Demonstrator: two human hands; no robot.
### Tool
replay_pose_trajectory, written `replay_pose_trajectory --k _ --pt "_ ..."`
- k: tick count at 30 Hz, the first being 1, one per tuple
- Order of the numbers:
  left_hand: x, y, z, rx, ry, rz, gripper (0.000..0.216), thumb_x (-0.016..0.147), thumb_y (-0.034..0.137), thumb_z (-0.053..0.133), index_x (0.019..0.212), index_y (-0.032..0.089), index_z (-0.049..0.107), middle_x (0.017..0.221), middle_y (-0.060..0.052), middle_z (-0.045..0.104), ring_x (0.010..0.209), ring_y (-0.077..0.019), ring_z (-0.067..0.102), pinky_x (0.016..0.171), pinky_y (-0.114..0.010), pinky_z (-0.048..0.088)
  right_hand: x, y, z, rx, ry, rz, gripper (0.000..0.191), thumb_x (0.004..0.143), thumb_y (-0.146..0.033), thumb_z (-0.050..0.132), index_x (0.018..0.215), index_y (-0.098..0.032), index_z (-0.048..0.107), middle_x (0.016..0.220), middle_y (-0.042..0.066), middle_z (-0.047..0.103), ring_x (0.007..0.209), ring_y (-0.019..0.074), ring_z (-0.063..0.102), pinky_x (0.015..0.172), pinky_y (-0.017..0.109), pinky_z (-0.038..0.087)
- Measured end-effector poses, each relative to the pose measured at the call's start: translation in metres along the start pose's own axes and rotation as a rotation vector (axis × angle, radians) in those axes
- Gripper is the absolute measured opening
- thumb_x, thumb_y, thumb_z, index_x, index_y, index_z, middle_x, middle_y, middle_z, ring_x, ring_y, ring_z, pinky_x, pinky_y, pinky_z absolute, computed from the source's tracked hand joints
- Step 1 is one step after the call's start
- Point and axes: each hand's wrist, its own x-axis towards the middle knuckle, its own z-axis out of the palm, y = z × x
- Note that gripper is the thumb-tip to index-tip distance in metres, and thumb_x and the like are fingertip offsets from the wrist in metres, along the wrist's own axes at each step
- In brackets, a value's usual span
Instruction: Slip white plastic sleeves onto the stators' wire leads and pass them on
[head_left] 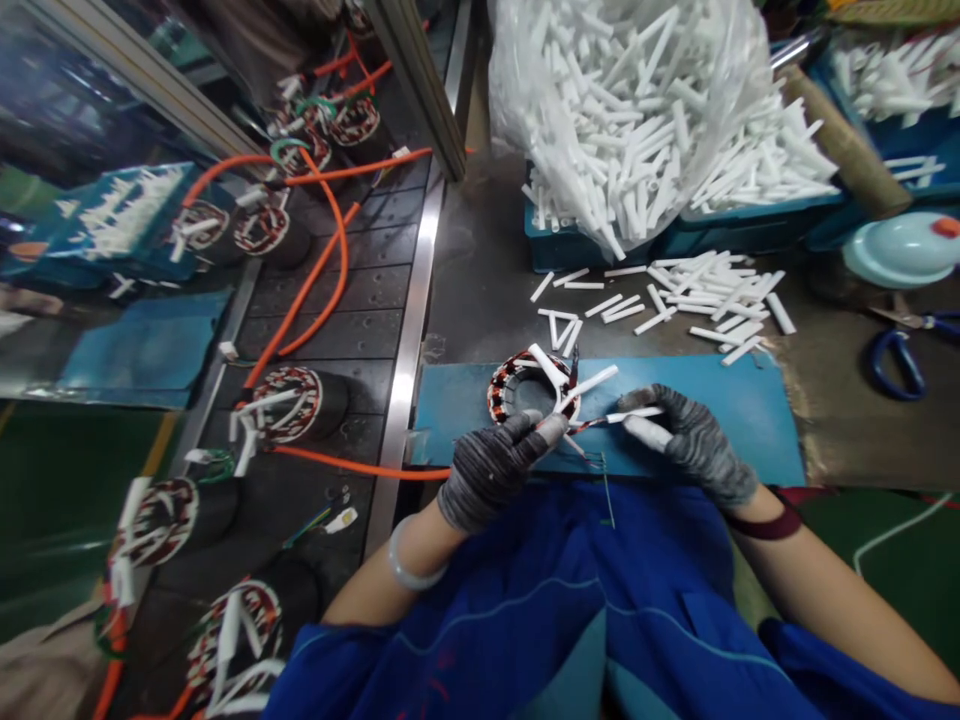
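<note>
While the stator (520,392) is lying on the mat (450,395), the right hand (694,440) is pinching a tube (634,414) at a wire (591,424).
The left hand (504,462) is resting, fingers close together, at the stator's near rim; what it is pinching, I cannot tell. The stator is looking heavy and stiff, so its body is probably offering the best hold; the tube is looking light and slippery.

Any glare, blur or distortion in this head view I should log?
Head view: bright glare along the metal rail; head view: the far-left blue sheet looks blurred; head view: left hand and right hand fairly clear; head view: edges seem stretched.
</note>
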Motion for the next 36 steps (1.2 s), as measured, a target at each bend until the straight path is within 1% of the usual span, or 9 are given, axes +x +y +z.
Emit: replay_pose_trajectory --k 7,10,15,18,21,23,26,29,36 --pt "0.006 0.001 -0.001 -0.086 0.052 -0.001 0.023 0.101 0.03 0.064 0.121 0.031 0.075 0.11 -0.001 0.081 0.088 -0.0144 0.078 0.069 -0.021 0.059 -0.003 0.001 0.016 0.177 -0.146 -0.043 0.026 0.08 -0.047 0.082 0.097 -0.027 0.081 0.099 0.003 0.081 0.091 0.0216 0.076 0.084 0.034 0.061" --pt "0.007 0.004 0.001 -0.017 0.109 0.018 0.022 0.1 0.029 0.065 0.119 0.029 0.076 0.106 -0.002 0.082 0.086 -0.0148 0.078 0.065 -0.022 0.056 -0.004 -0.012 0.025 0.129 -0.258 0.008 0.028 0.089 -0.05 0.074 0.103 -0.027 0.081 0.082 0.001 0.08 0.071 0.0173 0.073 0.069 0.029 0.059" --pt "0.001 0.012 -0.001 0.164 0.078 0.038 0.029 0.098 0.026 0.065 0.125 0.032 0.074 0.109 -0.005 0.081 0.071 -0.017 0.074 0.056 -0.028 0.049 -0.004 -0.018 0.049 0.205 -0.408 0.164 0.059 0.102 -0.064 0.044 0.066 -0.023 0.065 0.046 -0.003 0.059 0.039 0.0113 0.052 0.046 0.026 0.045" --pt "0.003 0.012 -0.016 0.202 -0.024 -0.005 0.038 0.097 0.032 0.065 0.134 0.031 0.069 0.119 -0.009 0.078 0.079 -0.0209 0.074 0.064 -0.031 0.052 -0.005 0.002 0.048 0.207 -0.332 0.144 0.056 0.105 -0.06 0.04 0.073 -0.023 0.066 0.055 -0.001 0.065 0.048 0.0124 0.057 0.056 0.028 0.05" --pt "0.01 0.005 -0.023 0.159 -0.058 -0.13 0.062 0.09 0.058 0.069 0.141 0.023 0.064 0.135 -0.015 0.071 0.108 -0.0323 0.071 0.092 -0.046 0.055 -0.006 0.025 0.028 0.182 -0.108 0.133 0.044 0.104 -0.059 0.045 0.102 -0.024 0.073 0.077 0.002 0.075 0.067 0.0163 0.068 0.071 0.031 0.056" --pt "0.015 0.0 -0.015 0.063 -0.098 -0.089 0.067 0.086 0.063 0.071 0.135 0.019 0.066 0.135 -0.015 0.07 0.12 -0.0357 0.067 0.11 -0.054 0.047 -0.007 0.033 0.011 0.2 -0.01 0.149 0.046 0.103 -0.061 0.047 0.113 -0.023 0.071 0.085 0.005 0.077 0.07 0.0177 0.07 0.072 0.032 0.056" --pt "0.015 -0.003 0.01 -0.035 -0.136 -0.005 0.045 0.089 0.05 0.073 0.119 0.017 0.072 0.118 -0.013 0.076 0.12 -0.0326 0.068 0.117 -0.053 0.043 -0.012 0.029 -0.005 0.227 -0.01 0.181 0.047 0.099 -0.06 0.056 0.114 -0.019 0.071 0.087 0.006 0.078 0.068 0.0174 0.069 0.068 0.032 0.056" --pt "0.007 0.005 0.028 0.029 -0.107 -0.017 0.035 0.092 0.041 0.071 0.117 0.016 0.072 0.111 -0.014 0.077 0.116 -0.0325 0.07 0.109 -0.053 0.05 -0.017 0.02 -0.006 0.198 0.028 0.2 0.041 0.097 -0.057 0.062 0.109 -0.019 0.073 0.084 0.005 0.077 0.068 0.0164 0.068 0.07 0.032 0.056" --pt "-0.012 0.045 0.023 0.235 0.023 0.186 0.026 0.099 0.015 0.056 0.118 0.021 0.072 0.112 -0.004 0.078 0.109 -0.0197 0.071 0.109 -0.039 0.052 -0.015 0.028 -0.003 0.205 0.07 0.212 0.036 0.093 -0.055 0.068 0.104 -0.021 0.074 0.074 0.0 0.074 0.063 0.0157 0.065 0.064 0.03 0.053"
